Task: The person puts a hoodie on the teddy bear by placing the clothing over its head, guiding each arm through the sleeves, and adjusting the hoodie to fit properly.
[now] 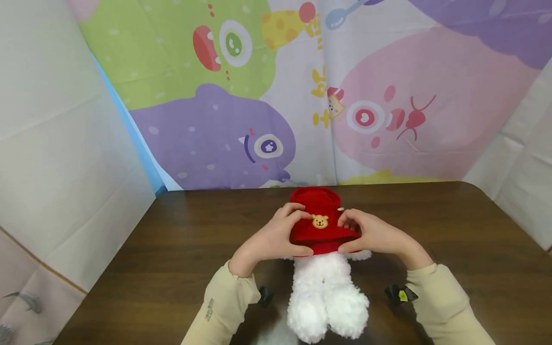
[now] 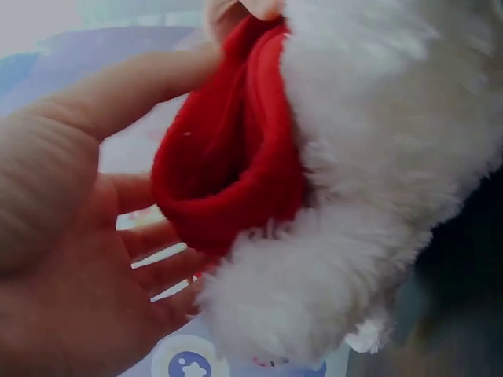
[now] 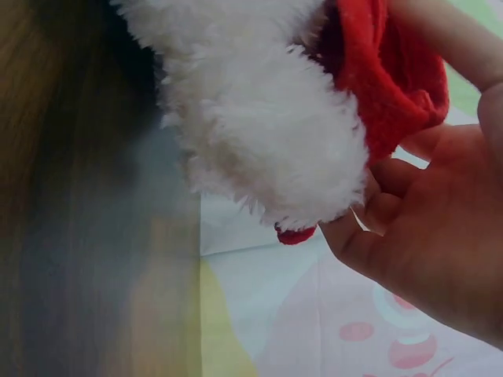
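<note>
A: From the head view, what's on the brown table (image 1: pixel 172 249)?

B: A white plush toy (image 1: pixel 327 292) lies on it, legs toward the person. A red garment (image 1: pixel 321 225) with a bear badge (image 1: pixel 320 221) covers its upper half. The left hand (image 1: pixel 276 237) and right hand (image 1: pixel 374 235) pinch the garment's hem, one each side of the badge.

A: And the left wrist view?

B: The left hand (image 2: pixel 71 259), fingers curled, thumb on the red garment (image 2: pixel 228 173), beside the white fur (image 2: pixel 377 157).

A: Right wrist?

B: The right hand (image 3: pixel 424 236), fingers curled around the red garment (image 3: pixel 385 71) against the fur (image 3: pixel 259 118).
</note>
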`<act>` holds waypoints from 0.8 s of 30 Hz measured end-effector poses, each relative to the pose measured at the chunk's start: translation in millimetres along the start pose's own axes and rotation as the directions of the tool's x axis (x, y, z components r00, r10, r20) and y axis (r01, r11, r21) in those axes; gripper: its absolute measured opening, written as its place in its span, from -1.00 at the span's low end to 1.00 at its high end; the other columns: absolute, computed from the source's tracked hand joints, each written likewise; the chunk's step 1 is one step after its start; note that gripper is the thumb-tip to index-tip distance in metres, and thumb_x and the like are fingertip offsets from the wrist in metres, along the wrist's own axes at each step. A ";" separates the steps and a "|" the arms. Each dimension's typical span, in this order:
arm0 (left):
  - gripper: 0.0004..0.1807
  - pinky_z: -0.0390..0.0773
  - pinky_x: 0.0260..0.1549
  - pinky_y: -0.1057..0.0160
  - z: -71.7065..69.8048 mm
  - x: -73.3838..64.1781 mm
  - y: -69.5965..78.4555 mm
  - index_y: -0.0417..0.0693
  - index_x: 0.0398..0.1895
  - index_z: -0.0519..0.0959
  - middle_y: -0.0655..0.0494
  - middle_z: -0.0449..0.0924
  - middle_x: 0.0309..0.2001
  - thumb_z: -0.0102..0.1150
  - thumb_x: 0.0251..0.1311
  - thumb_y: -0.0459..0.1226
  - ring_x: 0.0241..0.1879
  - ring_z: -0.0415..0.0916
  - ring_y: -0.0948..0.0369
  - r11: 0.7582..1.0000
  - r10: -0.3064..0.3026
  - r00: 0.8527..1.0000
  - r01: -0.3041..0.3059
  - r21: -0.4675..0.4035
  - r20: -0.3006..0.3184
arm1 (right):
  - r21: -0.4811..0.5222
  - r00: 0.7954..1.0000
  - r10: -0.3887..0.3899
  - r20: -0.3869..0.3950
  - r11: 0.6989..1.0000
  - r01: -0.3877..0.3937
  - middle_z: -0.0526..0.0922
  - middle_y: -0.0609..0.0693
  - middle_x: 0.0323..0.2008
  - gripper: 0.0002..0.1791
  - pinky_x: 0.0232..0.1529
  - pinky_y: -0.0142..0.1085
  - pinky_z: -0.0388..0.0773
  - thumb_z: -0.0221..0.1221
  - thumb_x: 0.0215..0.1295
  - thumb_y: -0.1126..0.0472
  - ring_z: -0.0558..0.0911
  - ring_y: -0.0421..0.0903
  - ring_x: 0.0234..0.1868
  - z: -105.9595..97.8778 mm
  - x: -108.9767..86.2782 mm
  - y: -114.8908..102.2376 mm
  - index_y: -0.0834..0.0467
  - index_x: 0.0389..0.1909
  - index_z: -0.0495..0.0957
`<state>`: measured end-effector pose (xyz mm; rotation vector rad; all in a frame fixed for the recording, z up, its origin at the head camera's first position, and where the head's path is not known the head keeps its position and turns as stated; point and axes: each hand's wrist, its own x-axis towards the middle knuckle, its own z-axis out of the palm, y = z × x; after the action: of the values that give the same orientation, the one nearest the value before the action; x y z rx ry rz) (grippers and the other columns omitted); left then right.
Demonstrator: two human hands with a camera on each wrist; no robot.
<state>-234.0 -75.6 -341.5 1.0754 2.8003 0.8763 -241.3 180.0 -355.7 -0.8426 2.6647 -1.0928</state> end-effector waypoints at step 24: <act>-0.85 0.33 -0.60 0.41 -13.1 6.9 -0.9 -0.05 -0.29 0.59 0.21 0.37 -0.66 0.07 0.22 -0.21 -0.70 0.24 0.34 0.989 -0.148 0.988 0.147 -0.031 -0.033 | -0.080 0.994 0.072 -0.085 0.994 -0.078 0.48 -0.11 -0.59 -0.94 -0.59 -0.38 0.36 0.19 0.13 0.26 0.30 -0.24 -0.67 -13.4 6.6 -2.4 0.12 -0.35 0.57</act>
<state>-242.6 -78.3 -329.7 0.8441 2.8419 0.9246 -250.1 183.2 -343.8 -0.7194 2.8017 -1.0268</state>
